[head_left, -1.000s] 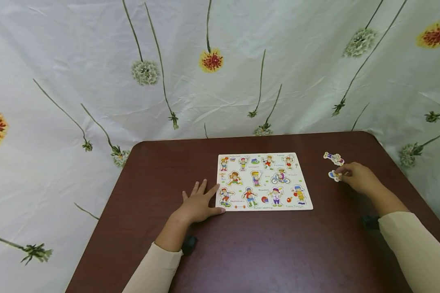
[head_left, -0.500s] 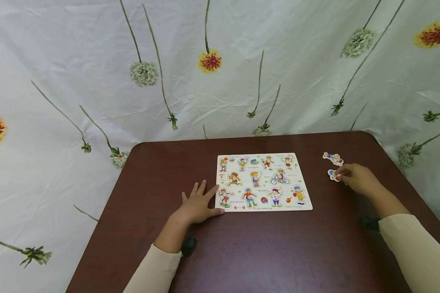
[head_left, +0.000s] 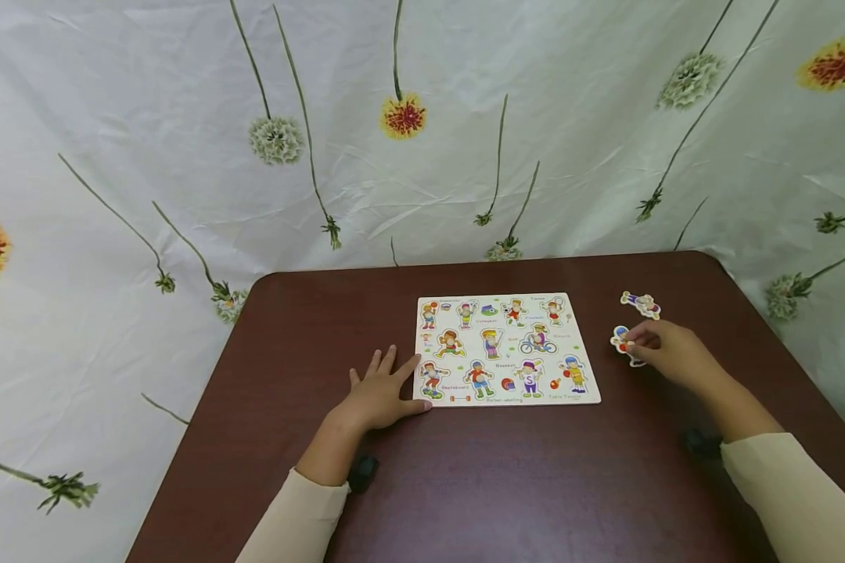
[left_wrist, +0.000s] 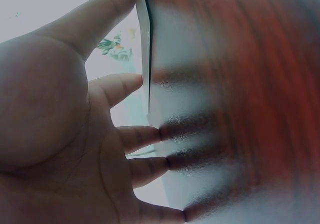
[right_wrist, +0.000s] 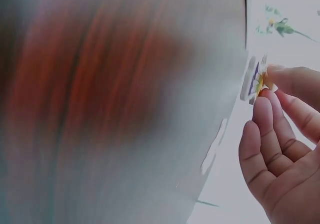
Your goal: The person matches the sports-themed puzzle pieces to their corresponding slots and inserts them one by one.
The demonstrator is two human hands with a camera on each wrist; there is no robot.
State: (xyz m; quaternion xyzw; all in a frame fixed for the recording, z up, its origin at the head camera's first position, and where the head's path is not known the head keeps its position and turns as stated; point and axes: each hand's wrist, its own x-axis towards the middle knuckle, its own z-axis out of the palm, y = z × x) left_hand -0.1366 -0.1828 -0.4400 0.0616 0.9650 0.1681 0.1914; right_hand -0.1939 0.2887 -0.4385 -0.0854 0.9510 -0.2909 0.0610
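A white puzzle board (head_left: pixel 507 375) printed with sporty cartoon children lies on the table. My left hand (head_left: pixel 376 395) is spread beside its left edge, thumb and index fingertip touching the edge. The left wrist view shows the straight fingers (left_wrist: pixel 137 139) reaching down to the tabletop and the board's thin side (left_wrist: pixel 145 49). To the right of the board, my right hand (head_left: pixel 672 356) pinches a puzzle piece (head_left: pixel 620 338) with a blue-capped figure between thumb and fingers. In the right wrist view the piece (right_wrist: pixel 254 82) is tilted at the fingertips, seen nearly edge-on.
A second puzzle piece (head_left: pixel 641 305), a figure in purple and yellow, lies behind the right hand near the table's right side. The dark brown table (head_left: pixel 521 477) ends at a white flowered cloth (head_left: pixel 451 188) hanging behind it.
My right hand has moved slightly left and toward me, bringing the pinched piece with it and turning it so more of it shows. The left hand and board have stayed in place.
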